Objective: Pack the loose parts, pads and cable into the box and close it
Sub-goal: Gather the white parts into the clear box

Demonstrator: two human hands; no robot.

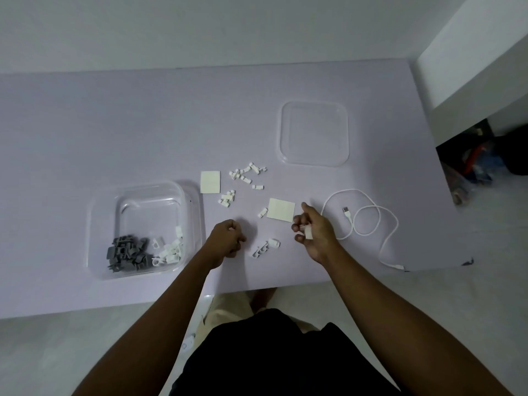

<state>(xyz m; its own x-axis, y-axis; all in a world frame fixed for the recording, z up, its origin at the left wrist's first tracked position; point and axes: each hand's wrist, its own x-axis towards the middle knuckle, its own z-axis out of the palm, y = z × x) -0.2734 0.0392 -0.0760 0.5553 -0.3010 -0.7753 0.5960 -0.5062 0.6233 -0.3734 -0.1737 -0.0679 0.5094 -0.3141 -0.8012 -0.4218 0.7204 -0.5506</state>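
Note:
A clear plastic box stands open at the left, with grey clips and white clips in its near corner. Its clear lid lies apart at the back right. Loose white clips are scattered mid-table, and a few more white clips lie between my hands. Two cream pads lie flat. A white USB cable is looped at the right. My left hand is curled into a fist just right of the box. My right hand holds a small white clip.
The lilac table ends close to my body and at the right, where the cable's end reaches the edge. A white wall corner and dark clutter on the floor lie beyond the right edge.

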